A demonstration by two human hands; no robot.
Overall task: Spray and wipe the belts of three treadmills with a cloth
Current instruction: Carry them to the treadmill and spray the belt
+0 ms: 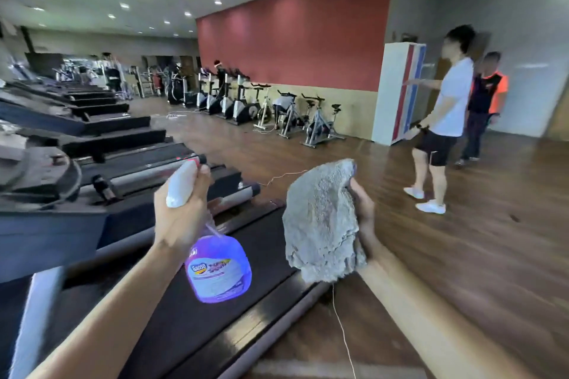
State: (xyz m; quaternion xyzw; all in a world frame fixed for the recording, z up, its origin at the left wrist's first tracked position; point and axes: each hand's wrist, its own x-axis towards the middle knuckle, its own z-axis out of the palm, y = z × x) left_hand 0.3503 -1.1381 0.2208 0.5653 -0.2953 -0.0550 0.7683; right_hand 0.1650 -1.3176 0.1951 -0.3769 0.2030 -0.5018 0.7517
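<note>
Head view: a gym, with a row of treadmills running away to the left.
Left hand [181,212]: wrapped round the neck of the bottle [215,264], raised above the belt; a finger near the trigger, too blurred to say whether it presses.
Bottle: purple liquid, white sprayer head, nozzle aimed forward and away.
Right hand [363,215]: closed on the cloth [320,221], held up in the air, off the belt.
Belt [264,243]: nearest treadmill's, dark, directly below both hands; no wetness or wipe marks that I can make out.
Progress: likely early, as spraying seems about to start here and wiping is not begun; whether other belts are done cannot be told.
Bystanders: two people [446,114] standing well apart at right.
</note>
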